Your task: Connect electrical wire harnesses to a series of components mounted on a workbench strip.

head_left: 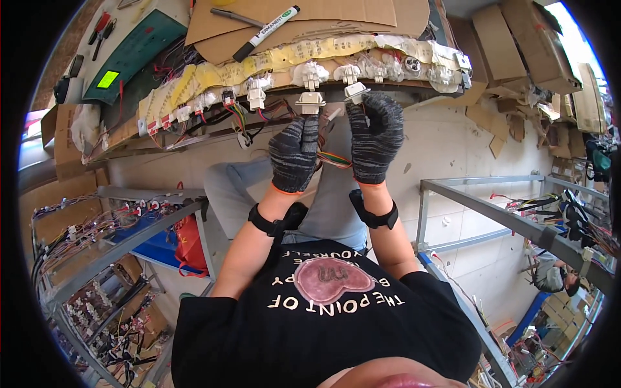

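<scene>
My left hand (294,154), in a dark grey knitted glove, is closed with its fingertips at the underside of a white plastic connector (310,99). Just to the right, my gloved right hand (377,137) pinches a second, slightly tilted white connector (355,92). Both connectors sit against white sockets fixed along the front edge of a bench board (284,63) wrapped in yellowed tape. A bundle of coloured wires (335,160) shows between my wrists; the fingers partly hide where it joins the connectors.
More connectors (256,94) line the board's edge. A marker pen (266,33) lies on cardboard behind it. A green test box (132,55) with a lit display stands at the left. Metal racks (498,216) with hanging wires flank me; cardboard boxes (527,45) are piled at right.
</scene>
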Demonstrator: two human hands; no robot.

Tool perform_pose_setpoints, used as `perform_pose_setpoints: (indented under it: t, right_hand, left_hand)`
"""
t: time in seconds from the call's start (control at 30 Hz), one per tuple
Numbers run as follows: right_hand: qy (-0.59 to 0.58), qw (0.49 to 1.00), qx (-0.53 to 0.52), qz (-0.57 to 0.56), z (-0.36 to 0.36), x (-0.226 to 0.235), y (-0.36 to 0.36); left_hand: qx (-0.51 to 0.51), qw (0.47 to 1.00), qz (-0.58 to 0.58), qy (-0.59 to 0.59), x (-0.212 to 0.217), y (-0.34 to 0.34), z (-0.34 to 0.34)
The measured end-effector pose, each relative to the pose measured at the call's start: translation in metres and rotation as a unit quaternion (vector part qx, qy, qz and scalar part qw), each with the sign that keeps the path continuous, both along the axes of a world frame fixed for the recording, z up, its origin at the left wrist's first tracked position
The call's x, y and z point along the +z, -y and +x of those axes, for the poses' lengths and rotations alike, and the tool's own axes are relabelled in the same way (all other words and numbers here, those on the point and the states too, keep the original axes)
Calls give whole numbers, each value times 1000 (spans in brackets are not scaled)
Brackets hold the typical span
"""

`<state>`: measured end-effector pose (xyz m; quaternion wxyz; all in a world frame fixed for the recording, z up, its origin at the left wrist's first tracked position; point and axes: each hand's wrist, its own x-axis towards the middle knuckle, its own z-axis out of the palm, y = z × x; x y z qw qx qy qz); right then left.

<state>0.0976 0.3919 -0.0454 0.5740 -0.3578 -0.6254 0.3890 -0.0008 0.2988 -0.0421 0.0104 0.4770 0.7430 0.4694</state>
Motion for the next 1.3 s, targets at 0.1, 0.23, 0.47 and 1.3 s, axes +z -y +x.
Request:
perform_pose_setpoints:
  t: [0.1, 0.23, 0.47, 1.3]
  right_hand:
    - [83, 993, -3, 86, 0, 3, -3]
    - [86, 992, -13, 91, -5, 12, -1]
    - [103, 992, -20, 64, -10, 23, -7]
    - [-139, 938, 78, -308, 32, -101, 145]
  left_hand:
    - [-17, 1000, 2, -25, 6, -6, -2]
    - [-18, 999, 28, 30, 12, -10, 0]
    - [19, 998, 5, 60, 28, -15, 1]
    - [-216, 907, -177, -316, 106, 22, 66]
